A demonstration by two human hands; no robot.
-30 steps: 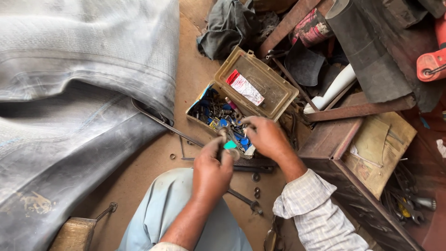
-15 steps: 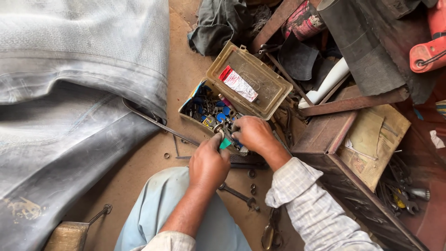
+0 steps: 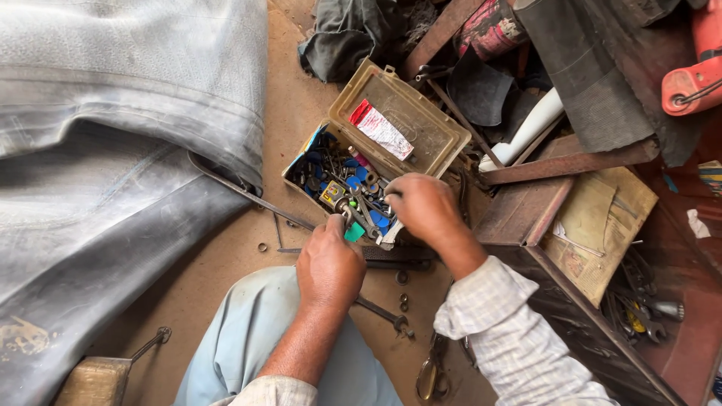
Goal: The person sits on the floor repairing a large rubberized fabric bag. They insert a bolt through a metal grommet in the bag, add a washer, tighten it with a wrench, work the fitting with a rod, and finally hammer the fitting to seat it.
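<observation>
A small metal part (image 3: 347,209) is pinched between the thumb and curled fingers of the left hand (image 3: 329,263), at the near edge of an open parts box (image 3: 340,180); what kind of part it is cannot be told, since it is small and half hidden by the fingers. The right hand (image 3: 423,208) is set just beside it over the box's near right corner, its fingers bent down into the contents and closed, though whether anything is gripped in them is not shown. The box is filled with small hardware, blue pieces and a few spanners, and a green scrap (image 3: 355,232) is seen at its near edge between the two hands. The hinged lid (image 3: 410,113) is laid back flat behind the box, and a red-and-white tube (image 3: 381,129) is carried on it. The box is rested on a dusty brown floor (image 3: 289,90), where washers and a long spanner (image 3: 382,313) are scattered near the person's knee. A large grey rubber inner tube (image 3: 113,150) is spread across the left side, with a thin metal bar (image 3: 248,195) lying from under its edge. To the right, a rusty metal drawer (image 3: 602,286) with tools is seen, and a red power tool (image 3: 696,75) at the upper right.
</observation>
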